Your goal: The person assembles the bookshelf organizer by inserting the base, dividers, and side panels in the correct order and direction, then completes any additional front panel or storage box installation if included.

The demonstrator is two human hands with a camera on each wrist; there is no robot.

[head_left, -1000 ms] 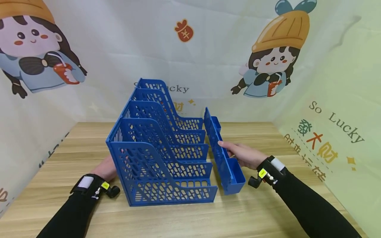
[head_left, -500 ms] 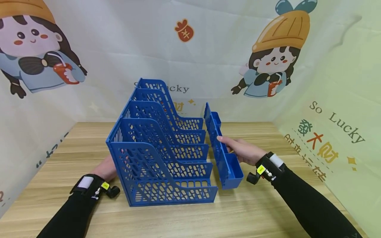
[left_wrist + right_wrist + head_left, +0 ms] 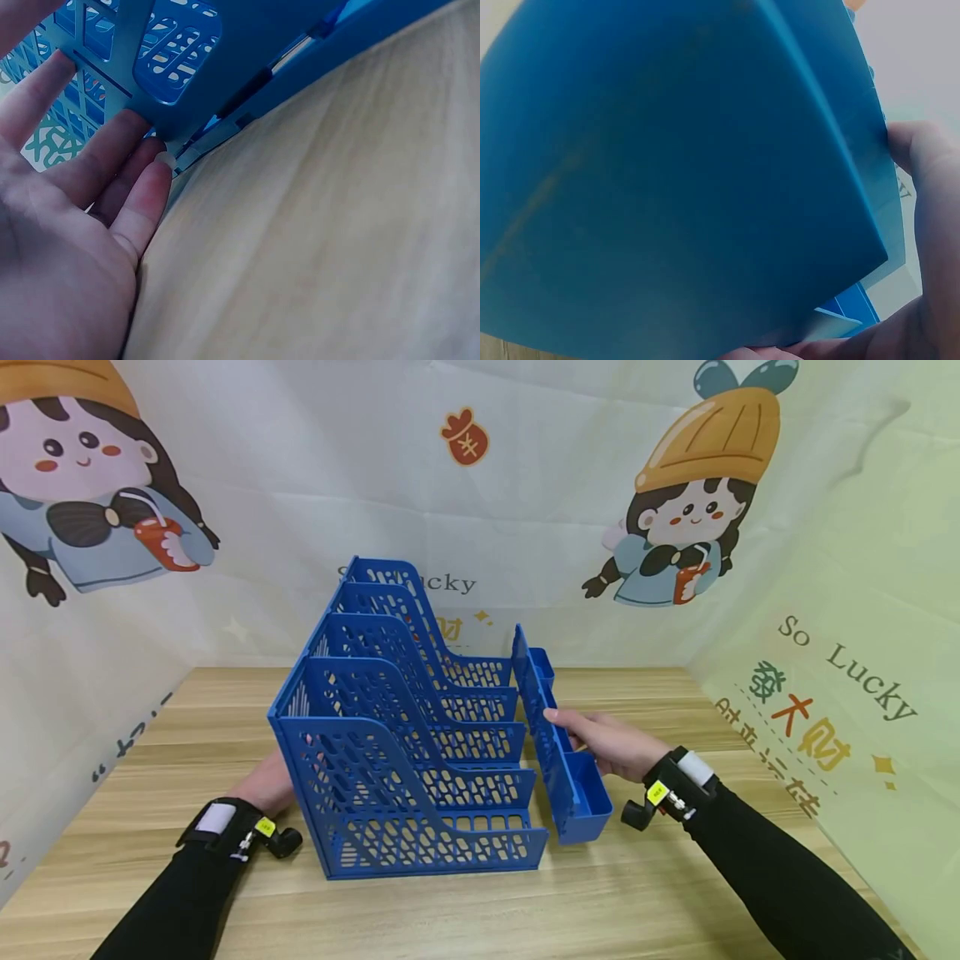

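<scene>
A blue plastic file rack [image 3: 435,793] with several perforated upright dividers stands on the table. Behind its back panel my left hand [image 3: 264,787] is mostly hidden in the head view. In the left wrist view, the fingers [image 3: 112,154] are spread and their tips touch the perforated panel [image 3: 120,45] low down by the table. To the right of the rack, my right hand [image 3: 611,743] holds a long blue panel with small bins [image 3: 551,752], thumb over its top edge. The panel stands close to the rack's front ends. A smooth bin wall [image 3: 667,187] fills most of the right wrist view.
The rack stands on a light wood-grain table [image 3: 420,918]. A printed cloth [image 3: 337,460] with cartoon figures and lettering hangs behind the table and along both sides. Each wrist carries a black strap with a small camera [image 3: 639,814].
Over the second, the blue panel with bins rises a little, then sinks slightly and shifts left with my right hand. The rack and my left hand stay where they were.
</scene>
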